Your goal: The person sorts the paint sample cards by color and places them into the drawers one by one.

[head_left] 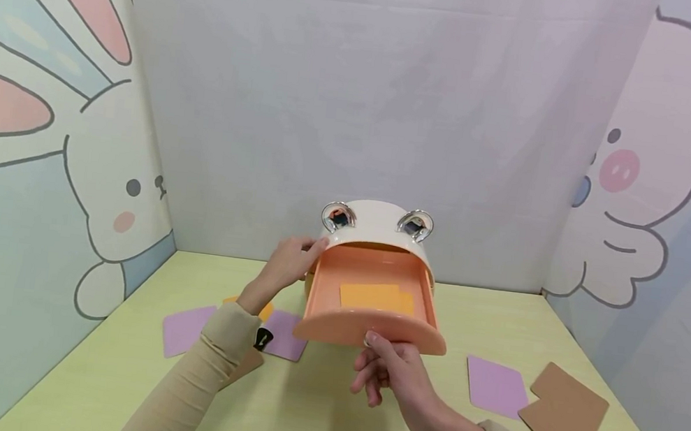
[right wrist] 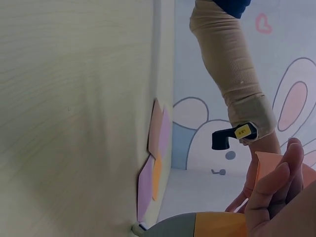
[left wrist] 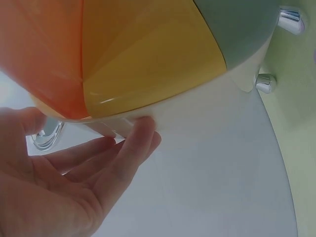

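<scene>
A rounded white drawer box [head_left: 376, 222] with two chrome loops on top stands at the back of the table. Its top orange drawer [head_left: 329, 280] is pulled out towards me, with yellow-orange cards [head_left: 370, 295] lying inside. My left hand [head_left: 290, 262] grips the box's left side; in the left wrist view its thumb lies at the front edge and its fingers bend against the white shell [left wrist: 197, 106]. At the drawer front [head_left: 334, 327], my right hand [head_left: 404, 380] pinches the small knob [head_left: 368, 339]. Below that drawer, a yellow front [left wrist: 148, 54] and a grey-green front [left wrist: 242, 29] are flush with the shell.
Left of the box lie purple cards [head_left: 186, 332], a yellow-orange card [head_left: 267, 311] and a brown card [head_left: 246, 366], partly behind my left arm. To the right are a purple card [head_left: 497, 387] and brown cards [head_left: 570, 425]. Printed panels [head_left: 650, 205] enclose the table.
</scene>
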Tool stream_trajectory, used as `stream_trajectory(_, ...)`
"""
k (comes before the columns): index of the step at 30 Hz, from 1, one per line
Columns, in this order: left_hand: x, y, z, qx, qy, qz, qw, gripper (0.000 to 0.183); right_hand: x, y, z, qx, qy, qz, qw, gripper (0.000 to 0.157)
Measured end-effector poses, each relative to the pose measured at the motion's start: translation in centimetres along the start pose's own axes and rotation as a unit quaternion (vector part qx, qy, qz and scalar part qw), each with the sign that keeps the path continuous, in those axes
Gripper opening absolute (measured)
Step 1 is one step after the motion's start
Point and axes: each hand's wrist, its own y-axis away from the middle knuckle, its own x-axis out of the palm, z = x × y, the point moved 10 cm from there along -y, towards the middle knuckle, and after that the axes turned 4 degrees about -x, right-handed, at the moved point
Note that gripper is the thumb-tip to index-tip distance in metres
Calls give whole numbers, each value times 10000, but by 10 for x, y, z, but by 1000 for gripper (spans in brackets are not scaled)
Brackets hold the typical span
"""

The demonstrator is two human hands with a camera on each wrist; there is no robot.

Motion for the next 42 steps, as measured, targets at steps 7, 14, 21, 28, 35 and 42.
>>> stream_trajectory(7,0,1,0,-8,0,51,10000,54,1,0,1,-141,51,139,9998,46)
stream_trajectory(14,-4,-1,12,-14,-182,60,9998,54,4,4,4,-79,164,268,9995,52)
stream_trajectory(21,-12,-5,51,119,-828,77,9965,48,8,14,9,-1,453,617,9971,60)
stream_trajectory(28,-3,3,120,-151,-1692,895,9814,41,1,38,75,-1708,957,1107,9744,31)
stream_trajectory(35,7,16,156,-311,-2037,1672,9641,58,-57,29,149,-2679,1661,-189,9488,24)
stream_trajectory(42,8,23,176,-599,-2095,1822,9588,68,-127,-25,155,-2453,3393,-1535,8951,25)
